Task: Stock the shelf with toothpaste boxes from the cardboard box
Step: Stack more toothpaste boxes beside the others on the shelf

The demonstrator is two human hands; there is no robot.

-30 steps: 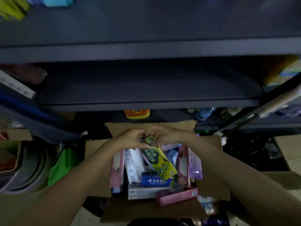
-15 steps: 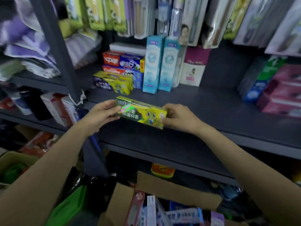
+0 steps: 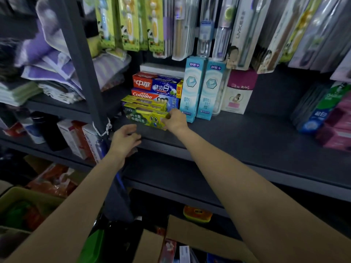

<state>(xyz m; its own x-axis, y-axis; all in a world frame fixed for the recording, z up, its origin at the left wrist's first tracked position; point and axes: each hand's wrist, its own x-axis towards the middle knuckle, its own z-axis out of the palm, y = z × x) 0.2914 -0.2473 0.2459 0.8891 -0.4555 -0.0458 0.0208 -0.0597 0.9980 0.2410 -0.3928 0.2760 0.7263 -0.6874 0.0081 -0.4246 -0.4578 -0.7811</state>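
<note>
Right hand (image 3: 175, 120) grasps the yellow toothpaste box (image 3: 146, 118) on the shelf (image 3: 237, 141), mid-frame; blue boxes (image 3: 199, 88) just right. Left hand (image 3: 124, 138) released, holding nothing.

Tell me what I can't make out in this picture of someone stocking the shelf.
- Cardboard box, head view: the bottom edge cuts it off, so its contents barely show.
- Yellow toothpaste box: its right end is hidden by the right hand.
- Left hand: its fingertips curl over the shelf edge in shadow; whether they hold anything is unclear.
- Towels at left: blurred.
</note>
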